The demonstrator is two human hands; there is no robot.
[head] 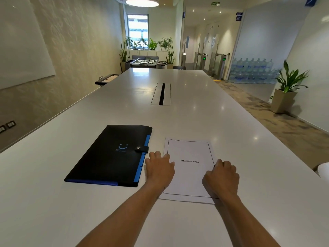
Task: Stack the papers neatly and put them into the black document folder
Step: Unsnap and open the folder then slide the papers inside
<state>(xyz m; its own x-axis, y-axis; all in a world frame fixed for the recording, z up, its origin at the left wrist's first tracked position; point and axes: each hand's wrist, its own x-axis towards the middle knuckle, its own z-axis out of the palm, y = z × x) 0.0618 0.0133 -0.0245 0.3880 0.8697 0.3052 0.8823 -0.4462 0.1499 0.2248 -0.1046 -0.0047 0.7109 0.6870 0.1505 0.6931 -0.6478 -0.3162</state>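
A stack of white papers [189, 175] lies flat on the long white table [178, 118]; the top sheet has a black border and the word BIBLIOGRAPHY. My left hand [159, 168] rests palm down on the stack's left edge, fingers slightly spread. My right hand [221, 177] presses against the stack's right edge with its fingers curled. The black document folder [110, 155] lies closed to the left of the papers, with blue inner edges and a snap strap [142, 148] fastened on its right side.
A cable slot [161, 94] is set into the table's middle, farther back. A white object [324, 169] shows at the right edge. Potted plants, stacked water bottles and a foosball table stand beyond the table.
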